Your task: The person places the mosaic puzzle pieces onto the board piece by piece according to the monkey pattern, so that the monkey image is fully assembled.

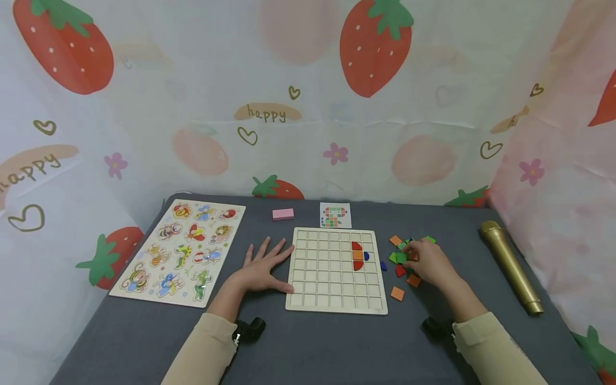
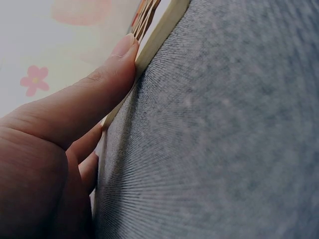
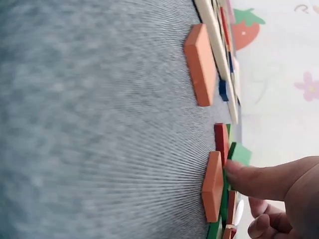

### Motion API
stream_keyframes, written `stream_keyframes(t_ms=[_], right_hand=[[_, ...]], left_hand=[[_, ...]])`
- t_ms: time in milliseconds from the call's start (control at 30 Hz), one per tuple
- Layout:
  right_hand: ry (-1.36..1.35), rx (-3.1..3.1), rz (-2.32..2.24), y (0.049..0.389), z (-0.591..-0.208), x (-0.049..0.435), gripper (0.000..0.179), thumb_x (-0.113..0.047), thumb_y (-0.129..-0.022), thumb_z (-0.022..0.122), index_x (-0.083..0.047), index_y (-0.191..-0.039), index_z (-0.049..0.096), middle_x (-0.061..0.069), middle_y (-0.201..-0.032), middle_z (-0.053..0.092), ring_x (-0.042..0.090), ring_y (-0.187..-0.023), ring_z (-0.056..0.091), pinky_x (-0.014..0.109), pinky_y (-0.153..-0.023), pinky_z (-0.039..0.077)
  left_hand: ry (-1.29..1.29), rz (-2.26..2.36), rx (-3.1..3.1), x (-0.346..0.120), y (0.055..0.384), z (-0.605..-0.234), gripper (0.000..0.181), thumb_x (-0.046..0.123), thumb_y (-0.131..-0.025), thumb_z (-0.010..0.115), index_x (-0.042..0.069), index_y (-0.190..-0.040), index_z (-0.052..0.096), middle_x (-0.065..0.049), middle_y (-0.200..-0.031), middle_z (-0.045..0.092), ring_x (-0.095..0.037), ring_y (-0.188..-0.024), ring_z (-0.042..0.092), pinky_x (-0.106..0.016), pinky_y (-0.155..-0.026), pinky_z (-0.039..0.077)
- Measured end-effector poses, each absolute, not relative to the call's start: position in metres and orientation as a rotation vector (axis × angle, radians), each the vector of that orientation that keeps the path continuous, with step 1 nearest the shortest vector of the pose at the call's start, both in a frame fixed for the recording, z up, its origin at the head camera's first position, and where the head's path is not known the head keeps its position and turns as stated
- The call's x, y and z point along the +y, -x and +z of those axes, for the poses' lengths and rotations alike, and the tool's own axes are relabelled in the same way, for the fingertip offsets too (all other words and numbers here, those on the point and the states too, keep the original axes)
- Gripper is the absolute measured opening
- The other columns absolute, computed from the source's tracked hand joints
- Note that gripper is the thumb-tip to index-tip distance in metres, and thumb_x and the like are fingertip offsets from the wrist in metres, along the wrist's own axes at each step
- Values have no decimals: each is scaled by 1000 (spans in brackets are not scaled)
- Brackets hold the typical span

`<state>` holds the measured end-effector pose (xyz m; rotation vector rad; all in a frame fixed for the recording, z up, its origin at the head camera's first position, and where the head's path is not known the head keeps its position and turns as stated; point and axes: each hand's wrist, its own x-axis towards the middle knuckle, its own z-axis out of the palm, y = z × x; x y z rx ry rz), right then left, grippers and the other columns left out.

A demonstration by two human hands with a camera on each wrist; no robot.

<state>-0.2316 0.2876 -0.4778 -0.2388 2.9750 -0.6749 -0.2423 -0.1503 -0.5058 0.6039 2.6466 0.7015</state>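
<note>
Grey cloth (image 1: pixel 337 342) underlies the grid board (image 1: pixel 322 272), which we judge the spread left hand (image 1: pixel 262 271) steadies; right hand (image 1: pixel 432 264) touches loose tiles (image 1: pixel 401 258), pinch unclear.

Desk (image 1: pixel 346 347), from the person's side: grid board (image 1: pixel 322 289) central, picture board (image 1: pixel 176 253) left; loose tiles (image 1: pixel 401 258) right, tube (image 1: pixel 511 270) farther right. Card (image 1: pixel 335 215) behind grid board; block (image 1: pixel 283 214) left of card.

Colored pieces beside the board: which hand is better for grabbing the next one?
Probably the right hand: its fingers are among the loose pieces. The left hand is farther away, touching the opposite edge of the grid board.
</note>
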Motion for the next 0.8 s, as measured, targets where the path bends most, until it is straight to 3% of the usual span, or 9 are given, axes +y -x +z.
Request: stream_keyframes(t_ms=[100,267,533,800], right_hand=[[208,2956,-795,231,-475,287,16,-16,-90,77,-6,-100,69,13,-99,63,28,-88,61,42,-71,53],[272,2913,-958,229,-464,276,17,-19,-94,73,-6,-105,68,12,-102,70,28,-93,67,42,-75,56],[404,2865,-1078,236,-463,236,22,-19,-96,70,-5,-114,74,8,-97,73,16,-80,63,30,-67,53],[386,2787,-1180,240,-473,209,17,-20,-96,70,-7,-107,72,7,-91,73,17,-75,65,32,-65,52]], left_hand=[[-604,703,2645,-150,243,-506,111,65,-74,80,33,-162,21,2,-172,6,-34,-156,-14,-64,-119,-17],[-610,702,2646,-151,243,-507,110,66,-74,79,33,-162,22,2,-172,6,-34,-156,-14,-64,-119,-17],[-614,695,2641,-152,246,-510,111,68,-74,78,34,-162,20,2,-172,5,-33,-156,-15,-63,-118,-18],[-612,682,2636,-152,247,-511,112,69,-74,78,34,-162,18,3,-172,3,-33,-156,-16,-63,-118,-18]])
